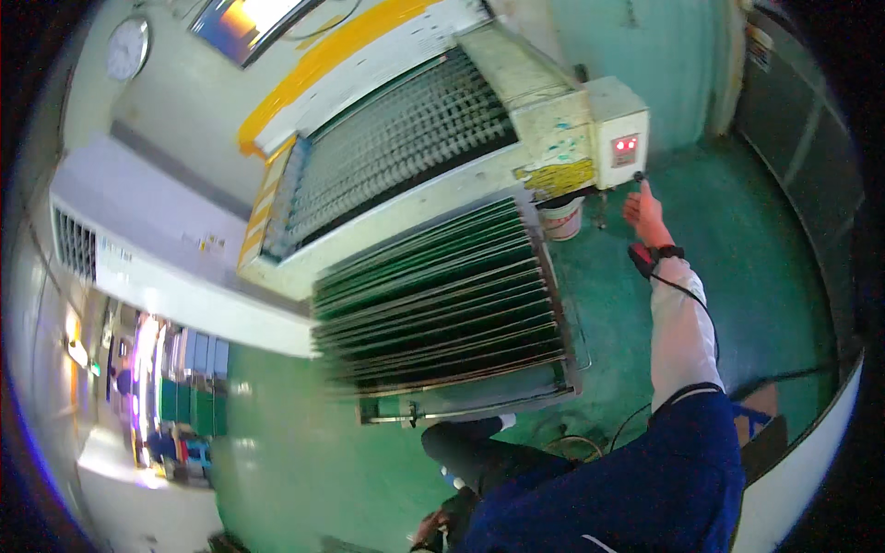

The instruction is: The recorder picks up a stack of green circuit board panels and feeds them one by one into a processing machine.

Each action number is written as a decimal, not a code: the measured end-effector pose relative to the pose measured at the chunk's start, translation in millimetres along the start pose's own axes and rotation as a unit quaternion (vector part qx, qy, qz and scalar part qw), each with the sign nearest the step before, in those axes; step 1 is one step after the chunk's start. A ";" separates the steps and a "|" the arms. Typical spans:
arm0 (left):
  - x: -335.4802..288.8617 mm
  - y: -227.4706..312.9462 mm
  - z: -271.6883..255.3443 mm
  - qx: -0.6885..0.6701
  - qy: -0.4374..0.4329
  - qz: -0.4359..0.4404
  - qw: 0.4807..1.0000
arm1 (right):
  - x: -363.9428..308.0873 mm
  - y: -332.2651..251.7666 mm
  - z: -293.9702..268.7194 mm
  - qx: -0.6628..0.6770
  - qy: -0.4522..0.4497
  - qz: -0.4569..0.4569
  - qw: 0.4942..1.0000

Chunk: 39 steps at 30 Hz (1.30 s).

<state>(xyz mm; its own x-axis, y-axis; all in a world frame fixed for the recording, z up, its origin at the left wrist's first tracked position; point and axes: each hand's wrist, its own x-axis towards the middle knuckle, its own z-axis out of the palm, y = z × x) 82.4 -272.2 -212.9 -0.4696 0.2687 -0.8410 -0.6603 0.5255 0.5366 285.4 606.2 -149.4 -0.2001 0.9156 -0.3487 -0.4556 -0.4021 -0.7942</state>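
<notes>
My right hand (649, 219) reaches out to a pale control box (619, 120) with a lit red display (626, 145). One finger or the thumb points up at the small black knob (639, 176) on the box's lower corner and appears to touch it. The other fingers are curled, with nothing visible in them. A black and red band with a cable (693, 300) is around that wrist. At the lower edge, my left hand (430, 528) hangs beside my leg, dark and partly hidden, so its fingers are unclear.
Left of the box stands a machine with rows of rollers (396, 147). Before it is a rack of thin dark panels (442, 295) on a metal frame. A white bucket (561, 221) sits under the machine. A long white cabinet (175, 249) is at left; cables lie on the green floor.
</notes>
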 end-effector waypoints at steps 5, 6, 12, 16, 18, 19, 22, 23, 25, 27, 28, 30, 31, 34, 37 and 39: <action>14.7 -10.7 -8.4 -0.002 0.049 0.041 0.998 | -29.0 23.9 13.6 -0.119 -0.073 0.022 0.990; 12.1 8.3 -1.1 0.034 0.026 0.050 0.998 | -40.8 18.4 20.6 -0.134 -0.089 0.029 0.986; 18.3 6.3 -9.9 0.049 0.058 0.015 0.997 | -147.9 -25.4 131.6 -0.207 -0.176 -0.032 0.962; 61.4 -64.8 -50.0 0.035 0.083 0.035 0.995 | -246.4 -28.2 224.4 -0.258 -0.336 -0.063 0.904; 71.3 -77.9 -40.3 -0.005 0.067 0.046 0.997 | -303.5 -20.6 251.8 -0.310 -0.400 -0.084 0.858; 64.8 -53.0 -30.1 0.032 0.075 0.042 0.996 | -324.1 -12.7 255.3 -0.356 -0.438 -0.104 0.819; 52.6 -40.0 -26.1 0.050 0.103 0.024 0.993 | -381.7 19.7 274.3 -0.418 -0.553 -0.111 0.712; 52.8 -40.0 -28.2 0.053 0.112 0.008 0.992 | -393.4 31.7 276.2 -0.454 -0.579 -0.139 0.663; 51.4 -46.8 -32.6 0.013 0.091 0.051 0.994 | -416.9 53.7 281.2 -0.481 -0.623 -0.211 0.580; 53.0 -56.8 -36.9 0.036 0.133 0.060 0.989 | -438.4 71.1 284.4 -0.478 -0.646 -0.319 0.502; 55.6 -66.8 -39.6 0.021 0.142 0.047 0.989 | -448.4 80.6 286.8 -0.484 -0.649 -0.338 0.480; 48.0 -50.1 -34.3 0.003 0.126 0.028 0.992 | -454.5 95.6 282.7 -0.502 -0.643 -0.354 0.458; 41.7 -47.3 -35.7 -0.016 0.123 0.014 0.992 | -461.1 99.7 285.7 -0.528 -0.630 -0.389 0.417; 49.9 -62.2 -41.8 -0.042 0.116 0.067 0.990 | -474.8 107.8 284.4 -0.560 -0.612 -0.432 0.353; 42.3 -54.1 -38.5 -0.015 0.128 0.060 0.990 | -476.4 115.2 279.7 -0.572 -0.605 -0.447 0.326; 34.1 -43.2 -34.8 -0.016 0.131 0.065 0.989 | -474.8 117.7 276.9 -0.571 -0.595 -0.448 0.344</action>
<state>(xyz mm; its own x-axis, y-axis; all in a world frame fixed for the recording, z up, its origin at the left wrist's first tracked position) 74.6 -313.8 -262.4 -0.6841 0.1121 -0.7207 -0.6010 0.4733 0.6441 86.6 124.2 60.5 -0.9464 -0.2510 0.2032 -0.2955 0.9268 -0.2319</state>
